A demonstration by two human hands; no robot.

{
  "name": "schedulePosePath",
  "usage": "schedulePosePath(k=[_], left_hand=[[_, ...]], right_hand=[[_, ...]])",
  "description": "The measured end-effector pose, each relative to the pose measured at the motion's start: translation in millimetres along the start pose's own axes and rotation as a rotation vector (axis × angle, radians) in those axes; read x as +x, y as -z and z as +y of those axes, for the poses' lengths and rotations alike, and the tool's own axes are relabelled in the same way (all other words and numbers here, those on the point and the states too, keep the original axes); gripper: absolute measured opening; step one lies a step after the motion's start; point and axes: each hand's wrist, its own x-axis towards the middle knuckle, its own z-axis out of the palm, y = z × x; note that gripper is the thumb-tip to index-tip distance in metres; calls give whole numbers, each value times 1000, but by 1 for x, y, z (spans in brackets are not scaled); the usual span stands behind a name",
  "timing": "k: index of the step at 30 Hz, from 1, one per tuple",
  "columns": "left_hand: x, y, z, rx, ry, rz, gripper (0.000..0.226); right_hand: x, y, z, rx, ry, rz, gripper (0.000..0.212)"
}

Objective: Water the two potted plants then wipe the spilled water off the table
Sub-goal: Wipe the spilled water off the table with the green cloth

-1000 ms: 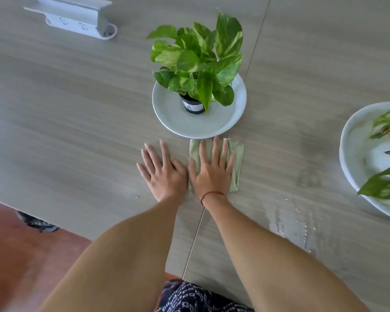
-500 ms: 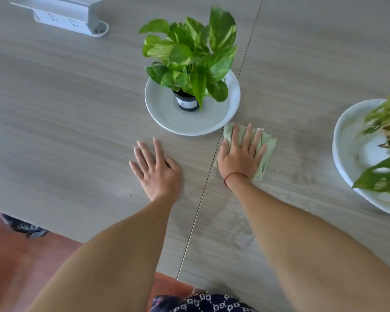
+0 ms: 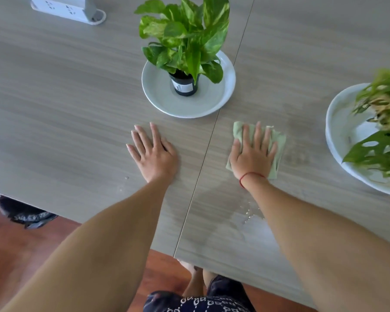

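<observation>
A pale green cloth (image 3: 279,143) lies flat on the grey wooden table (image 3: 54,97), and my right hand (image 3: 252,154) presses down on it with fingers spread. My left hand (image 3: 153,154) rests flat on the bare tabletop, holding nothing. A pothos plant (image 3: 185,34) in a small black pot (image 3: 184,85) stands on a white plate (image 3: 158,93) just beyond my hands. At the right edge a second leafy plant (image 3: 378,122) sits in a white dish (image 3: 338,122). Water droplets and a wet sheen (image 3: 249,218) lie near my right forearm.
A white power strip (image 3: 68,10) sits at the far left of the table. A seam (image 3: 214,129) runs between two tabletop panels. The table's near edge (image 3: 234,266) is close to my body, with red-brown floor and a dark object (image 3: 23,212) below.
My right hand has slid the cloth to the right, from beside my left hand to across the seam. My left hand has stayed flat in place.
</observation>
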Motion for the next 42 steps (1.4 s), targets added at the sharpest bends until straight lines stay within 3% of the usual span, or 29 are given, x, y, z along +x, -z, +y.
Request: schedulePosePath(k=[3,11,13,16,21,29,36,42], left_hand=[[1,-2,2,5,17,-1,58],[1,36,-48,-167,-149,2,56],[1,46,-80,-127,-86,83,54],[-4,52,-116,-75,49,77,53],[-8,46,-128,-38,37,83,53],[-3,44,-140,-112,-25,104,54],[-2,51,-144,-189,-82,109,53],[-3,48,-132,-125,15,112,50]], right_hand=[[7,-5,-30,60,-50,7,52],[-81,-25,-74,44,340,-42,55],[-80,-24,-64,43,388,-71,57],[-80,-24,-70,47,351,-20,58],[-78,-33,-112,50,304,34,55],[-114,-59,-210,90,577,-48,55],[-117,-58,-183,79,787,-38,50],[-104,-39,-115,75,609,-29,53]])
